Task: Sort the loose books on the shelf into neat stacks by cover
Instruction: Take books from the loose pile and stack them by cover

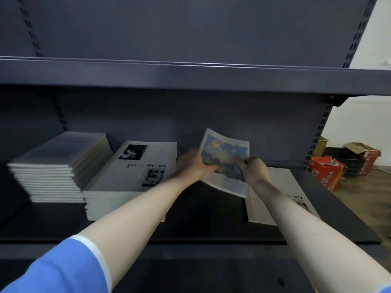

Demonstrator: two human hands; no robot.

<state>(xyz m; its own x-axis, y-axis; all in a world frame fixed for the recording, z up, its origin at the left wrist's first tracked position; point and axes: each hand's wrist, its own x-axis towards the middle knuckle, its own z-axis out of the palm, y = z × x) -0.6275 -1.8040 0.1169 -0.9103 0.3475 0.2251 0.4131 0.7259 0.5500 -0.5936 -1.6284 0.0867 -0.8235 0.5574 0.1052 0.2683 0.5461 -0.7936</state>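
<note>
Books sort by cover, and this blue-painted book (225, 157) is pinched between my left hand (193, 163) and right hand (254, 169), raised above the shelf (211, 210). Thin, floppy, probably light; holding opposite edges limits sagging. Matching stack (57, 163) sits far left.

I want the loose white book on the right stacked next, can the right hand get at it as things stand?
Probably not yet: the right hand and left hand both grip the blue-cover book. The loose white book lies uncovered just below it, so the way looks free once the hand lets go.
</note>
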